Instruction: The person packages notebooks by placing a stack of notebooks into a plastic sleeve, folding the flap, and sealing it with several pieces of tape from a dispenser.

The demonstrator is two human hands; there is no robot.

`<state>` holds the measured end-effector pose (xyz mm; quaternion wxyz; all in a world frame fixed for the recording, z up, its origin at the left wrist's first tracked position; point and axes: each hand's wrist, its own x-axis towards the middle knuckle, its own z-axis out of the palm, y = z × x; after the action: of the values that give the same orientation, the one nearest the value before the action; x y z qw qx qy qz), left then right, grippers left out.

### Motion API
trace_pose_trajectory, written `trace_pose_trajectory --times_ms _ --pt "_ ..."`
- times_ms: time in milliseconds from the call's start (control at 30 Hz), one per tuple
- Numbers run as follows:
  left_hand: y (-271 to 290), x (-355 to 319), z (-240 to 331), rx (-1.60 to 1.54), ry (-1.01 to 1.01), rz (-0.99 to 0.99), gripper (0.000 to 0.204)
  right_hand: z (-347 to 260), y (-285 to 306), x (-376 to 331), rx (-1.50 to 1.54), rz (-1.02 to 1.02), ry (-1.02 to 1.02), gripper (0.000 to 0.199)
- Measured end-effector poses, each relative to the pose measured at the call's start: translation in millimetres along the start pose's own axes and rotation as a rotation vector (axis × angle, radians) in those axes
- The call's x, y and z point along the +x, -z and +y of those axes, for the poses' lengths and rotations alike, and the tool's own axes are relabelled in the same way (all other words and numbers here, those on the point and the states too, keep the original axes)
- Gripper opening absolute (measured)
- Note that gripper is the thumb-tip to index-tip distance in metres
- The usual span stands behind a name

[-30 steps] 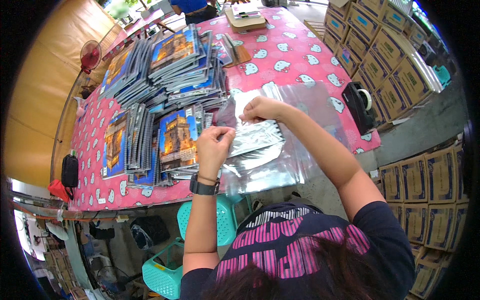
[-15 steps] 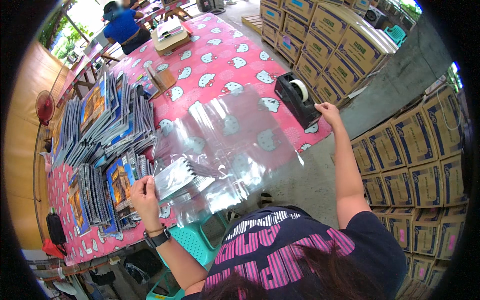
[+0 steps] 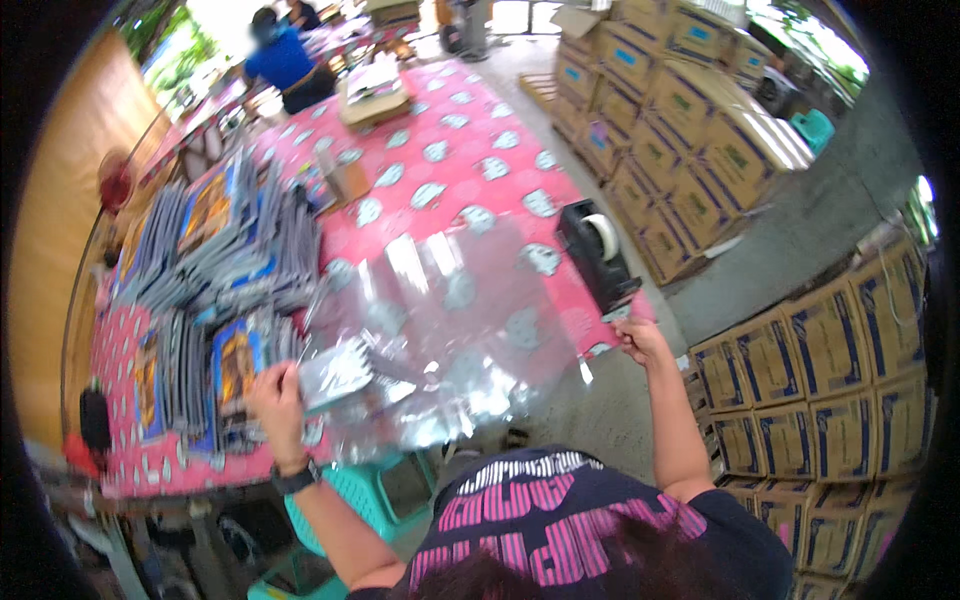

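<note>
My left hand (image 3: 275, 402) is closed on the left end of a spiral-bound notebook (image 3: 336, 374), which lies on a large clear plastic sheet (image 3: 440, 320). Glare on the plastic blurs the notebook's outline. At the table's right edge stands a black tape dispenser (image 3: 592, 262) with a pale tape roll (image 3: 602, 238). My right hand (image 3: 642, 340), fingers pinched, is just off its near end, with a short strip of tape (image 3: 616, 315) at the fingertips. Stacks of spiral notebooks (image 3: 225, 235) with blue and orange covers fill the table's left side.
A pink patterned cloth (image 3: 440, 150) covers the table. Farther back are a small upright holder (image 3: 345, 180) and papers on a board (image 3: 375, 98). Carton stacks (image 3: 680, 150) stand beyond and at right. A green stool (image 3: 375, 505) is below the near edge. A person in blue (image 3: 288, 65) sits far back.
My right hand has moved down toward me, away from the dispenser's end, with the tape strip. My left hand stays on the notebook. The whole view has shifted slightly.
</note>
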<state>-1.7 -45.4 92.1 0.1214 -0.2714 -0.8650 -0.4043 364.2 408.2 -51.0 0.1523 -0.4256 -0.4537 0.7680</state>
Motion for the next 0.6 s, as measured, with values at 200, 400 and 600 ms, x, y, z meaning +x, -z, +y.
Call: trace_pose_trajectory --times_ms 200,400,600 --pt "-5 0 14 -0.005 -0.031 0.041 0.016 -55 -251 -21 -0.372 -0.821 0.234 0.018" --pt "1 -9 19 0.054 0.115 0.022 0.015 -130 -464 -38 -1.054 -1.449 0.7 0.034" --pt "5 -9 26 0.07 0.103 -0.001 0.016 -77 -502 32 -1.664 -1.52 0.184 0.05"
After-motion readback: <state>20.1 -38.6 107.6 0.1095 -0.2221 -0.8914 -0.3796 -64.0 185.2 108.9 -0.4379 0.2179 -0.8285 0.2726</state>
